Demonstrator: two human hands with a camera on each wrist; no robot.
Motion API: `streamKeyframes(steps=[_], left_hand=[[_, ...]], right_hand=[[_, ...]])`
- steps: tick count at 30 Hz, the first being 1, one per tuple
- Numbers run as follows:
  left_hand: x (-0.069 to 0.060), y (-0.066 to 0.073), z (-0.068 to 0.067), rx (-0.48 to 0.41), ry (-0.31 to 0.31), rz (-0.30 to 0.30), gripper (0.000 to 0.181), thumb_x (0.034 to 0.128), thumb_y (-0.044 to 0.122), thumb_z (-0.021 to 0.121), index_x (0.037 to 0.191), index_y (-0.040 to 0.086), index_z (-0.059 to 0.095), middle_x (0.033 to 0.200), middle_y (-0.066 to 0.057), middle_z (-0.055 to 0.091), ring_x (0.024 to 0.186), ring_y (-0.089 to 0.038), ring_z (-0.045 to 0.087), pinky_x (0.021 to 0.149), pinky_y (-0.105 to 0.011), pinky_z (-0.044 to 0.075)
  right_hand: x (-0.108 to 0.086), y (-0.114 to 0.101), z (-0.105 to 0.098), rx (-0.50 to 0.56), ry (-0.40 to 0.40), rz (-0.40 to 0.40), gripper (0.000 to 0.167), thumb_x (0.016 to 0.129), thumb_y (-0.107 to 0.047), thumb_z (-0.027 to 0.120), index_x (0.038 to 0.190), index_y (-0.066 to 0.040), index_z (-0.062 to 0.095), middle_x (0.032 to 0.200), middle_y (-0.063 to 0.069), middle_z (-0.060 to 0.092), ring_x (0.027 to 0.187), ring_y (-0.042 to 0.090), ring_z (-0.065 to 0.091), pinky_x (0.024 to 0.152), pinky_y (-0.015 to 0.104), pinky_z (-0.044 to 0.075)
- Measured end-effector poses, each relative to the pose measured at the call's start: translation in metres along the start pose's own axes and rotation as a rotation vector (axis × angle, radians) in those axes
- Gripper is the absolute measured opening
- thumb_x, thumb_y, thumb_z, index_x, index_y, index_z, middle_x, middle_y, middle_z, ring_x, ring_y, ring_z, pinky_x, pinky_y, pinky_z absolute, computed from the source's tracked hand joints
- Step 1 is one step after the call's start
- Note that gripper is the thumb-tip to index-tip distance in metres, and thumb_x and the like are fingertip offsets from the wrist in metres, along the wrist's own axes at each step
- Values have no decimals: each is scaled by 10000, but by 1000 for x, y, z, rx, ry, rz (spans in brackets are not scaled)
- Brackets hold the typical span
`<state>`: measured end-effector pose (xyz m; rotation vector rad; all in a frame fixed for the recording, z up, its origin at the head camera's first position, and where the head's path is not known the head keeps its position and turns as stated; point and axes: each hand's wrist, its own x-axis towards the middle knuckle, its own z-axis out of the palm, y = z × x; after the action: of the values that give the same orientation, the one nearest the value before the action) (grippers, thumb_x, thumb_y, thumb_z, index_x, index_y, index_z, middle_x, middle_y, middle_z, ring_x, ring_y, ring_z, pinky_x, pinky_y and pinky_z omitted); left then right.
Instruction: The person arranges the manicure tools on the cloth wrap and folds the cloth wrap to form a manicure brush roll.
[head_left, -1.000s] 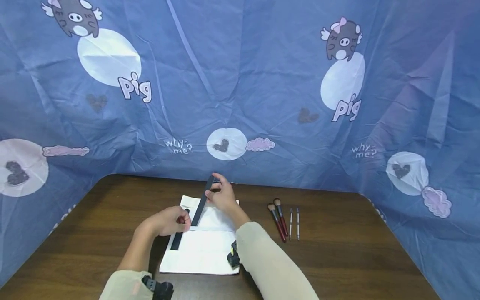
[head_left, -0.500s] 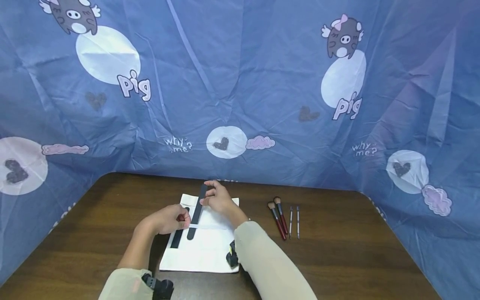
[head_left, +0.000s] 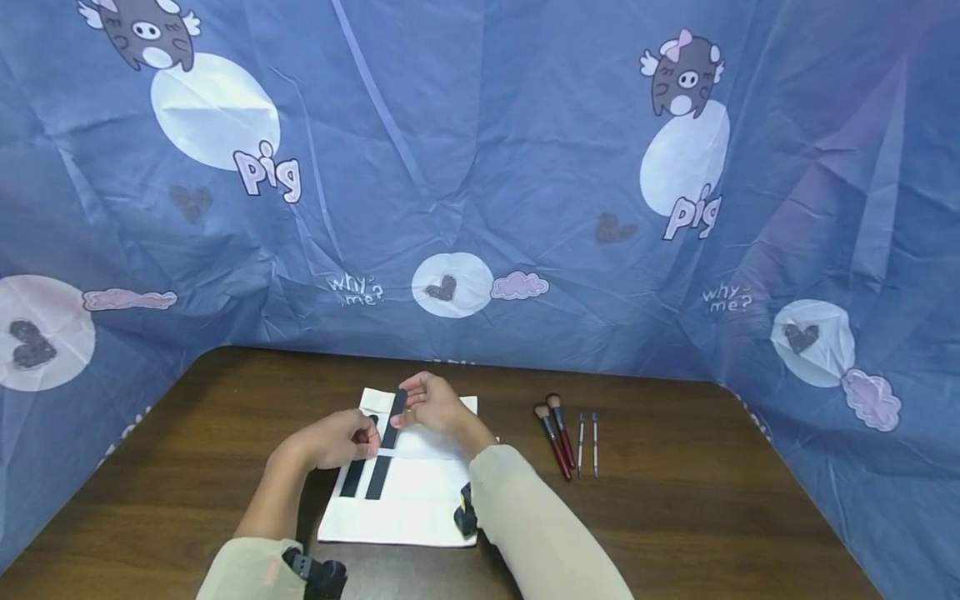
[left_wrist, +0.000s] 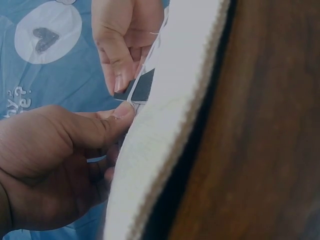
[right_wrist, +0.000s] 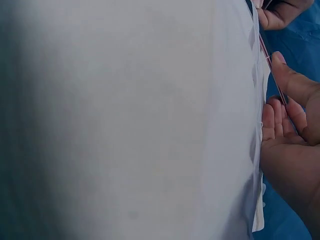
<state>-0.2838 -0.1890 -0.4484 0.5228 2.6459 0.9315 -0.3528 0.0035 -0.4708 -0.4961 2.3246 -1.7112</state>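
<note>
Right hand (head_left: 435,407) — pinching far end of dark strip (head_left: 379,477), which runs lengthwise under white band (head_left: 422,455) across white cloth (head_left: 420,504). Left hand (head_left: 339,440) pinches band; second strip (head_left: 352,478) just left.

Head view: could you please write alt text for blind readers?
A person's left hand pinches a white band on a white cloth; the right hand holds a black nail file tucked under it. Another file lies alongside. Two makeup brushes and two slim sticks lie to the right.
</note>
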Motion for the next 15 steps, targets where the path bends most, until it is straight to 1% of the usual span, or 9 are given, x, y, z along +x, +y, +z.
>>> streamKeyframes(steps=[6,12,15], left_hand=[[0,2,0,-23,0,-15,151,923,-39,679,839,85,661,758,-1,570,736,-156,522,698,-331,424],[-2,4,-2,-32,-8,15,136,924,-50,667,850,63,658,752,-4,548,727,-156,505,685,-338,418],[-2,3,-3,-35,-19,39,142,924,-59,652,846,60,662,738,6,540,717,-149,497,677,-330,415]], right_hand=[[-3,-3,-4,-25,-5,2,516,710,87,879,1163,36,637,962,49,622,877,140,583,809,244,511],[-4,-2,-5,-43,1,4,479,711,62,892,1134,12,673,942,50,651,850,117,595,775,237,510],[-4,-1,-5,-35,7,8,433,723,63,881,1109,13,690,929,76,682,820,105,602,740,220,504]])
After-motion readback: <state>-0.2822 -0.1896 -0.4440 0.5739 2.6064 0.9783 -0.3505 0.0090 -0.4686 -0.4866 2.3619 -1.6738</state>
